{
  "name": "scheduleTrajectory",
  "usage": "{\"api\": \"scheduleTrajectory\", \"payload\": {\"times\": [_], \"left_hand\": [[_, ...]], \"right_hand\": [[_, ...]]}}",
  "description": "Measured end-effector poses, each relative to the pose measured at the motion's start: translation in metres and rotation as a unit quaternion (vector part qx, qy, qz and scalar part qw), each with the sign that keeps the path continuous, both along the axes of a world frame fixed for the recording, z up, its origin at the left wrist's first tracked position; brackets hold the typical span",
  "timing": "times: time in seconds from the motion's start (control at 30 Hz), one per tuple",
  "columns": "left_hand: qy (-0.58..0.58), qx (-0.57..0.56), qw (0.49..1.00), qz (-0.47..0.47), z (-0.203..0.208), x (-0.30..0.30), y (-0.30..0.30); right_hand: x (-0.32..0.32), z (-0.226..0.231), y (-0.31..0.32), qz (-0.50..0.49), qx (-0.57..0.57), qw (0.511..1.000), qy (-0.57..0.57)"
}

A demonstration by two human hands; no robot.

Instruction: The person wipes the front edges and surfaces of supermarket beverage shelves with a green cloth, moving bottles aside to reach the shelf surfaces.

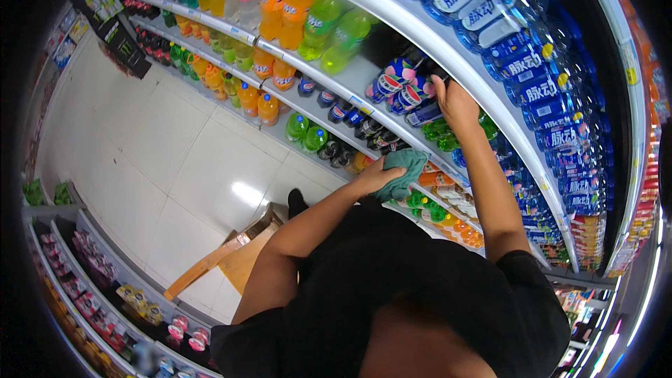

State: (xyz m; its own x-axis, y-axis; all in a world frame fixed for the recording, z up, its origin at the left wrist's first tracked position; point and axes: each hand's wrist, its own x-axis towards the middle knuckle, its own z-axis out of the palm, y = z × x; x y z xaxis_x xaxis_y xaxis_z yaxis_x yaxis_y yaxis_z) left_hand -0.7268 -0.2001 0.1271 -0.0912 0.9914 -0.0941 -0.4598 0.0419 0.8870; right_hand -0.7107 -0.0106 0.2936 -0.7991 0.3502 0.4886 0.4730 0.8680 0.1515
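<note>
My left hand (379, 176) is closed on a bunched green cloth (407, 171) in front of the lower shelves. Up and to the right, my right hand (458, 106) reaches in under the edge of a higher shelf. Its thumb is raised beside the dark top of a drink bottle (435, 74), and its fingers seem closed round it, though they are partly hidden. Close by on the same shelf stand dark bottles (397, 85) with blue and pink labels. Green bottles (439, 133) sit just below my right wrist.
Rows of blue-labelled bottles (521, 63) fill the higher shelf on the right, behind its white front edge (448, 42). Orange and green bottles (283, 7) line the shelves to the left. A wooden stool (245, 255) stands on the tiled floor behind my left arm. Another stocked shelf (105, 287) is at lower left.
</note>
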Motion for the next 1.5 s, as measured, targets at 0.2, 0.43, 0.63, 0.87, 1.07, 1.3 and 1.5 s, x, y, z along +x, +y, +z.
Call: {"api": "scheduleTrajectory", "payload": {"times": [0.2, 0.43, 0.63, 0.87, 1.07, 1.3, 1.5], "left_hand": [[-0.006, -0.035, 0.997, 0.062, -0.022, 0.005, -0.001], [-0.015, -0.087, 0.995, 0.038, 0.007, -0.007, -0.011], [-0.022, -0.108, 0.993, 0.032, -0.002, -0.007, -0.009], [-0.021, -0.108, 0.994, 0.005, -0.029, -0.007, 0.003], [-0.021, -0.165, 0.986, 0.007, 0.0, -0.004, 0.0], [-0.03, -0.186, 0.982, -0.001, 0.005, 0.001, 0.001], [0.019, -0.205, 0.979, -0.007, -0.002, -0.003, 0.001]], "right_hand": [[-0.009, -0.01, 0.04, 0.058, 0.003, 0.998, 0.014], [0.003, 0.01, 0.03, 0.046, -0.117, 0.992, -0.017], [0.028, 0.018, 0.017, 0.041, -0.182, 0.982, -0.002], [0.051, -0.006, 0.039, -0.027, -0.082, 0.993, -0.078], [0.042, 0.003, 0.039, -0.072, -0.251, 0.965, -0.02], [0.049, -0.003, 0.042, 0.005, -0.141, 0.988, 0.056], [0.086, 0.019, 0.024, -0.059, -0.132, 0.989, 0.014]]}}
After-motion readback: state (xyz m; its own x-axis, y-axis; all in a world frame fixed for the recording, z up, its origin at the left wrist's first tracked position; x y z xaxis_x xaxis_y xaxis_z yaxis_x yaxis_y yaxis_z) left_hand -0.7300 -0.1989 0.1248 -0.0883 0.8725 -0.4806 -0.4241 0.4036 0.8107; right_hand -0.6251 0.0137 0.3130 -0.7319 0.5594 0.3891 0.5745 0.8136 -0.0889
